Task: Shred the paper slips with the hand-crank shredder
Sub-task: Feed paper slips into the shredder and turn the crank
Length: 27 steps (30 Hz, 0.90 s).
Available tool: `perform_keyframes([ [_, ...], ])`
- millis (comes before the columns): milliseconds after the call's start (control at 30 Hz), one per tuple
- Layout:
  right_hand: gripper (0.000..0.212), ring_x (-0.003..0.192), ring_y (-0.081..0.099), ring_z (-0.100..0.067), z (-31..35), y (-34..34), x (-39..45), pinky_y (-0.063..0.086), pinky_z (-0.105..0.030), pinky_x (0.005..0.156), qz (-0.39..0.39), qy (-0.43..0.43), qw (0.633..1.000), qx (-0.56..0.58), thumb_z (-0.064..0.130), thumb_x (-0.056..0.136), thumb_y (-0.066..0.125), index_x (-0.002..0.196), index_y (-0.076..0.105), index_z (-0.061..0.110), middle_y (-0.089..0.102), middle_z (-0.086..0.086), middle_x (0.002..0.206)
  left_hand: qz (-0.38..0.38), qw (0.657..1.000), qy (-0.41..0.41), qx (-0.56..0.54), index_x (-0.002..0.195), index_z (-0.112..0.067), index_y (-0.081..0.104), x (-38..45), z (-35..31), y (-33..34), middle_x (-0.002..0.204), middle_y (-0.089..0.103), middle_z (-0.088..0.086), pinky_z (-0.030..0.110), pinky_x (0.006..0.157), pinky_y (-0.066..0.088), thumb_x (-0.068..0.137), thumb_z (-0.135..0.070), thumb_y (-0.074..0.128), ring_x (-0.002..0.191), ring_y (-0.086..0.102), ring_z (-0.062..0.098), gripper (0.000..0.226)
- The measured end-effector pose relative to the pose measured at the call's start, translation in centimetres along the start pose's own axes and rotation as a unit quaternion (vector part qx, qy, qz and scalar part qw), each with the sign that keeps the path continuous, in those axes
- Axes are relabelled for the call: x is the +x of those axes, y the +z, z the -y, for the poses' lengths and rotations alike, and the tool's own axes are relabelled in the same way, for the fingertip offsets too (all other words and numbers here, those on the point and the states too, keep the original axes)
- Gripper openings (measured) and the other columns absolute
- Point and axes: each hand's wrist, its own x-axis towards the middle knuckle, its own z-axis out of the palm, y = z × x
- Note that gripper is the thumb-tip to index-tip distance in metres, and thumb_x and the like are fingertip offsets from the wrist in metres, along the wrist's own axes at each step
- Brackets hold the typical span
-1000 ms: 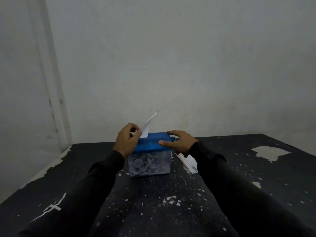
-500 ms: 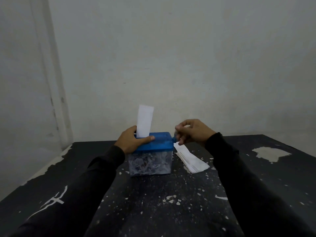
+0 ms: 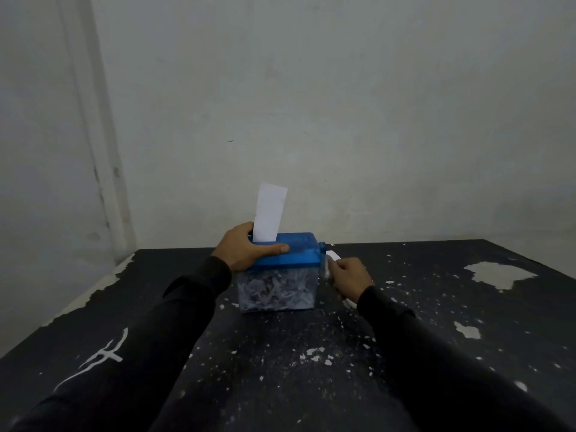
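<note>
Shredder [image 3: 280,269] on the desk [image 3: 436,338], a hand at each side.

A slip [image 3: 269,213] stands upright in the shredder's top slot; shreds [image 3: 274,293] lie in its bin. The left hand [image 3: 246,247] rests on the shredder's top left, the right hand [image 3: 349,277] just right of it at the crank [image 3: 325,260]. More slips [image 3: 349,302] lie right of the shredder, mostly hidden under the right hand.
</note>
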Motion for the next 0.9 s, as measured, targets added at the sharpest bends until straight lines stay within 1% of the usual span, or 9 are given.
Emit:
perform_keyframes([
  [100,0.043,0.042,0.035,-0.013,2.3,-1.3,-2.2,0.032,-0.025,0.046,-0.036,-0.039,0.995,0.087,0.035,0.103,0.053,0.068,0.056,0.010,0.042,0.003,0.048,0.003,1.000,0.000,0.000,0.123,-0.024,0.064,0.2,0.0,0.1,0.118,0.068,-0.006,0.026,0.080,0.052,0.048,-0.079,0.081,0.104,0.064,0.014,0.094],
  [200,0.026,0.044,0.030,-0.014,6.2,-2.9,-2.6,0.030,-0.029,0.048,0.009,-0.043,0.982,0.184,0.023,0.098,0.048,0.077,0.055,0.010,0.041,0.005,0.052,0.003,1.000,-0.003,0.006,0.127,-0.024,0.063,0.3,0.2,-0.1,0.121,0.067,-0.008,0.025,0.080,0.052,0.051,-0.077,0.083,0.106,0.064,0.012,0.095],
  [300,0.028,0.043,0.037,-0.013,7.8,-3.7,-1.0,0.041,-0.031,0.048,0.017,-0.054,0.991,0.120,0.022,0.097,0.051,0.072,0.058,0.011,0.044,0.007,0.051,0.008,1.000,0.006,0.013,0.130,-0.024,0.061,0.1,0.4,-0.1,0.121,0.066,-0.009,0.025,0.081,0.052,0.055,-0.077,0.081,0.106,0.063,0.010,0.094],
  [400,0.028,0.049,0.045,-0.017,8.5,-3.4,0.1,0.046,-0.030,0.045,-0.013,-0.064,0.995,0.072,0.027,0.094,0.054,0.078,0.063,0.006,0.052,-0.006,0.065,-0.003,1.000,0.014,0.017,0.128,-0.019,0.062,0.3,0.9,0.0,0.119,0.065,-0.006,0.027,0.085,0.050,0.086,-0.060,0.072,0.105,0.062,0.012,0.059],
  [467,0.030,0.054,0.054,-0.024,8.6,-2.9,0.5,0.048,-0.028,0.043,-0.056,-0.077,0.994,0.054,0.026,0.092,0.057,0.086,0.063,-0.003,0.059,-0.013,0.074,-0.016,1.000,0.002,0.004,0.104,-0.011,0.060,0.5,0.9,-0.2,0.102,0.064,0.004,0.031,0.078,0.043,0.103,-0.035,0.056,0.096,0.058,0.021,0.025],
  [500,0.029,0.059,0.060,-0.030,8.4,-2.6,0.7,0.051,-0.030,0.044,-0.074,-0.088,0.992,0.055,0.025,0.091,0.057,0.090,0.063,-0.003,0.064,-0.014,0.079,-0.021,1.000,-0.003,-0.003,0.092,-0.011,0.053,0.6,0.8,-0.2,0.092,0.059,0.005,0.033,0.074,0.039,0.104,-0.027,0.050,0.088,0.054,0.023,0.020],
  [633,0.027,0.081,0.071,-0.036,7.4,-2.3,0.7,0.062,-0.053,0.064,-0.075,-0.132,0.984,0.089,0.037,0.083,0.061,0.091,0.066,0.011,0.071,-0.012,0.086,-0.029,0.999,-0.003,0.015,0.082,-0.025,0.044,0.3,0.4,0.1,0.083,0.052,-0.002,0.029,0.065,0.037,0.108,-0.020,0.045,0.075,0.051,0.014,0.026],
  [767,0.017,0.076,0.072,-0.036,7.4,-2.3,0.6,0.062,-0.057,0.068,-0.065,-0.122,0.981,0.137,0.021,0.094,0.061,0.095,0.065,0.004,0.073,-0.015,0.082,-0.039,0.999,-0.005,0.015,0.095,-0.015,0.050,0.3,0.4,0.1,0.094,0.059,0.005,0.028,0.067,0.042,0.109,-0.024,0.044,0.083,0.056,0.018,0.017],
  [900,0.017,0.071,0.072,-0.035,7.5,-2.2,0.7,0.061,-0.059,0.067,-0.071,-0.121,0.980,0.141,0.018,0.094,0.061,0.092,0.065,0.002,0.072,-0.014,0.077,-0.045,0.999,-0.004,0.011,0.098,-0.010,0.047,0.1,0.3,0.3,0.092,0.057,0.004,0.023,0.062,0.039,0.109,-0.024,0.043,0.079,0.053,0.017,0.019],
])
